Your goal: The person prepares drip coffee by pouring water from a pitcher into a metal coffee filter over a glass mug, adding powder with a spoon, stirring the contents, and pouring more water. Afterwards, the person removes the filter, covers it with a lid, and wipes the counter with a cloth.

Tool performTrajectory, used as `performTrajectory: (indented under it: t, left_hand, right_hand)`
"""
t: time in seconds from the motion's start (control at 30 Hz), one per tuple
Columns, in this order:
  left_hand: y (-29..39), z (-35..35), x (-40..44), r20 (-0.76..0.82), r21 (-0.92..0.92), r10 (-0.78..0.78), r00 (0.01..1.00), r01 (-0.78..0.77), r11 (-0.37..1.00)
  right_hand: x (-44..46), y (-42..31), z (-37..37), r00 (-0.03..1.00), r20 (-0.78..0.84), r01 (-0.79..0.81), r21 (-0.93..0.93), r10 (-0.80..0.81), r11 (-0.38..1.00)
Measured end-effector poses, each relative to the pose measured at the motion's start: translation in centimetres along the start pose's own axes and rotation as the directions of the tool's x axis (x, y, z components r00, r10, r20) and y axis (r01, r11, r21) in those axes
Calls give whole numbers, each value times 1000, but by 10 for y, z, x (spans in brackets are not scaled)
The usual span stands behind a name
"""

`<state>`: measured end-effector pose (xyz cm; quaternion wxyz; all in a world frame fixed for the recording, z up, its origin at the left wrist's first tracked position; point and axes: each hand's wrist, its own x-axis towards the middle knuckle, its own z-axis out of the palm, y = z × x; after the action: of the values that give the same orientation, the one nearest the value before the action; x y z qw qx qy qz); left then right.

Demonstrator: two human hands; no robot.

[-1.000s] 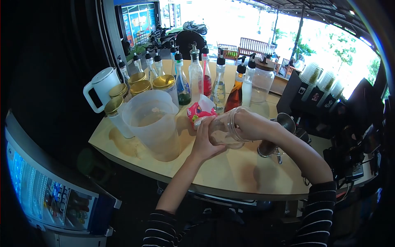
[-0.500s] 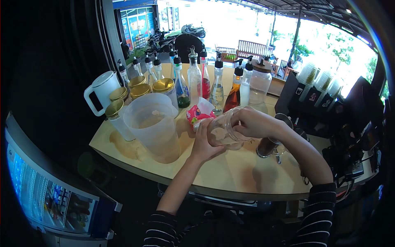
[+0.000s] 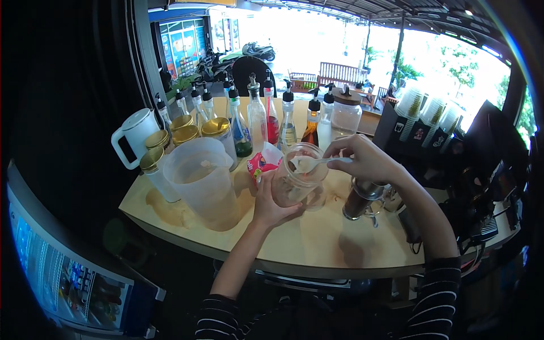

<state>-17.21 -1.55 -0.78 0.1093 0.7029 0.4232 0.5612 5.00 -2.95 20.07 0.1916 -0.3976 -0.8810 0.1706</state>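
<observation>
My left hand [image 3: 270,203] is wrapped round the side of a clear jar [image 3: 292,187], which leans a little on the counter side nearest me. Between the fingers of my right hand [image 3: 364,158] is a white spoon [image 3: 306,164], its bowl over the jar's open mouth. Whether the spoon carries anything is hard to tell. Behind the jar lies a pink packet [image 3: 260,163] with white tissue sticking out. To the right stands a metal-and-glass French press [image 3: 359,202] with dark contents, close below my right forearm.
A large frosted pitcher [image 3: 205,190] stands left of the jar, near gold-lidded canisters [image 3: 217,127] and a white kettle [image 3: 137,131]. Several pump bottles [image 3: 288,116] line the back. A wooden-lidded jar [image 3: 346,113] and a black cup holder [image 3: 403,130] sit to the right.
My right hand has come up out of the jar, bringing the spoon into sight. The jar has tipped more upright in my left hand, and the view has shifted slightly.
</observation>
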Motion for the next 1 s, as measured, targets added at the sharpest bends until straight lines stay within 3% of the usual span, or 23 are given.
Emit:
performTrajectory:
  t: [0.2, 0.37, 0.57, 0.8, 0.93, 1.0]
  left_hand:
    - [-9, 4, -1, -28, -21, -2, 1000, 1, 1000]
    - [-21, 9, -3, 15, -166, -163, 987, 163, 972]
    - [-34, 16, -6, 23, -172, -183, 983, 184, 968]
    - [2, 22, -5, 95, -260, -340, 936, 353, 899]
    - [-5, 35, -11, 24, -298, -424, 905, 412, 861]
    - [-9, 38, -14, 6, -280, -453, 892, 436, 855]
  right_hand:
    - [-19, 13, -16, 990, -137, 22, 7, -21, 1000]
    - [-51, 43, -40, 974, -226, -10, 58, 23, 998]
    - [-98, 79, -56, 950, -300, -81, 34, 88, 996]
    - [-137, 105, -55, 918, -389, -84, 5, 79, 996]
    - [-145, 110, -47, 900, -412, -142, 36, 145, 989]
    - [-147, 118, -42, 891, -443, -96, 29, 99, 995]
